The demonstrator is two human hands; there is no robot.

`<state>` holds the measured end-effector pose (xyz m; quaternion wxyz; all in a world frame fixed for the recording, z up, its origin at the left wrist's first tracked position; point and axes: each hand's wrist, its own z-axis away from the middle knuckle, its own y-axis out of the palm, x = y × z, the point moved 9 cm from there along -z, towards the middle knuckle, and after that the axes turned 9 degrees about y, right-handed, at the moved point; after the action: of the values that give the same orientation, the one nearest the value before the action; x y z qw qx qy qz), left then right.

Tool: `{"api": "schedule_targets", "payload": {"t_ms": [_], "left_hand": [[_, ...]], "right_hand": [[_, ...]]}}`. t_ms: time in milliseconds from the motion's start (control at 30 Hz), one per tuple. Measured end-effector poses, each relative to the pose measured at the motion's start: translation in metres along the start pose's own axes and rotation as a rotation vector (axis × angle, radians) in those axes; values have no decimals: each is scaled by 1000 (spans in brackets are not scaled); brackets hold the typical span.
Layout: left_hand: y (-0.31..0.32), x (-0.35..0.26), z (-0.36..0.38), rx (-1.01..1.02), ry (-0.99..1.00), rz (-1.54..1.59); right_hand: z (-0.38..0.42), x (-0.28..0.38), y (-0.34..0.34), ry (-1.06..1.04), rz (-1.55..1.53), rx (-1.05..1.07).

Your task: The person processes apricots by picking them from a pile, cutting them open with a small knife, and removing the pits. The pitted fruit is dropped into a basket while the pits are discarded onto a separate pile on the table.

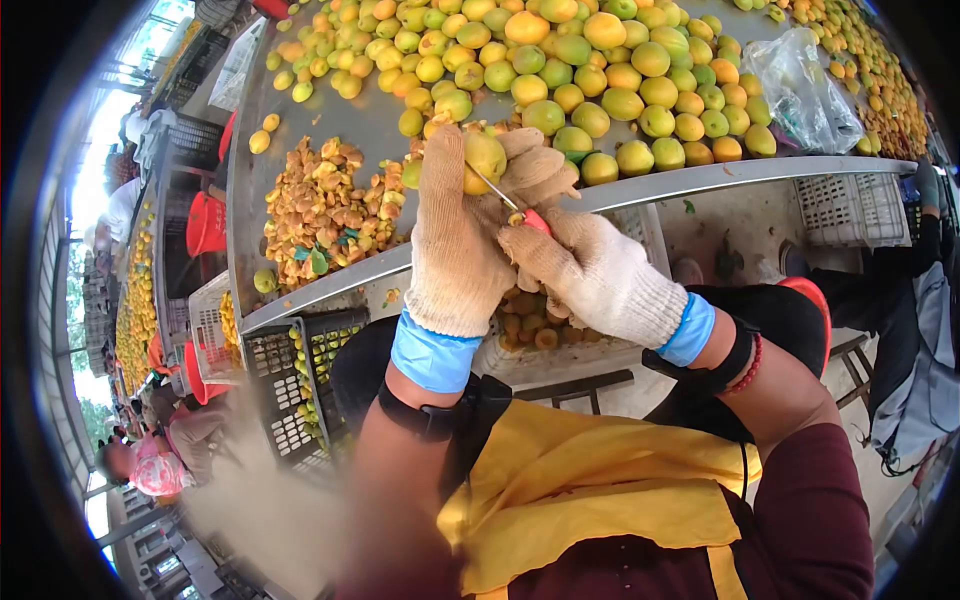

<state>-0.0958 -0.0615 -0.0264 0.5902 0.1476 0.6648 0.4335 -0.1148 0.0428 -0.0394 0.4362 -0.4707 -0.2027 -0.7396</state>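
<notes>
My left hand [453, 245], in a tan and white knit glove, is closed around a round yellow-green fruit [484, 163] that looks like an apricot. My gloved right hand [605, 270] grips a small red-handled knife [537, 221]. Its thin metal blade slants up and left, and the tip meets the fruit. Both hands are close together above the near edge of a metal table [340, 287]. Just beyond them lies a large heap of yellow, green and orange fruit [622, 103]. To the left is a pile of brownish-orange scraps [325, 210].
A crumpled clear plastic bag [805, 88] lies at the right of the heap. Below the table, a container of orange fruit [530, 325] stands between my knees. A dark crate [275, 362] is at lower left. Another person [155, 465] sits farther left, beyond red chairs [206, 222].
</notes>
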Motion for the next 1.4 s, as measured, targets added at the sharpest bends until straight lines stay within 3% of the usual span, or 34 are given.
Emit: {"api": "schedule_targets", "payload": {"t_ms": [67, 200, 267, 300, 400, 467, 600, 700, 767, 833, 867, 900, 933, 967, 1000, 1100, 1167, 1233, 1300, 1333, 1367, 1400], "left_hand": [[-5, -9, -6, -42, 92, -202], [-18, -9, -18, 18, 122, -306], [-21, -8, -17, -81, 125, -272], [-18, -8, -17, -79, 125, -271], [-12, -4, -11, -90, 118, -267], [-1, 4, -9, -40, 71, -76], [9, -2, -6, 63, 65, 20], [-14, -18, -15, -52, 119, -83], [-11, -24, -9, 10, 120, -67], [6, -25, -3, 128, 167, -351], [10, -17, 3, 53, 127, -396], [10, -13, 7, 57, 113, -392], [19, -9, 12, 207, 100, -503], [29, -2, 16, 359, 88, -613], [14, 2, 13, 216, 56, -512], [-2, -13, 2, 203, -2, -354], [-4, -26, -1, 147, 73, -325], [-7, -28, -4, 69, 71, -98], [-10, -23, -1, 11, 72, -145], [-7, -15, 1, 71, 7, -102], [-2, -6, 2, 134, -58, -59], [2, -3, 6, 7, -57, -151]], "right_hand": [[5, 2, -2, 100, -53, 14], [2, 1, -9, 86, -48, 27], [-8, 7, -21, -111, 345, -176], [-10, 7, -21, -111, 346, -178], [-9, 11, -15, -154, 212, -182], [-11, 3, -4, -54, -185, -12], [6, 8, 2, 104, -332, 205], [26, 16, -4, -56, -278, 212], [31, 25, -33, -178, -285, 16], [28, 36, -62, -55, -211, -180], [19, 31, -64, -48, -215, -190], [14, 40, -69, -250, -12, -311], [19, 52, -70, -451, 194, -427], [18, 51, -74, -445, 189, -434], [12, 45, -76, -374, 117, -386], [11, 35, -79, -254, -79, -290], [16, 34, -69, -153, 239, -137], [16, 33, -69, -205, 316, -158], [24, 29, -86, -150, -117, -188], [30, 48, -90, -362, -147, -178], [28, 54, -89, -359, -144, -184], [33, 70, -94, -483, -252, -237]]}}
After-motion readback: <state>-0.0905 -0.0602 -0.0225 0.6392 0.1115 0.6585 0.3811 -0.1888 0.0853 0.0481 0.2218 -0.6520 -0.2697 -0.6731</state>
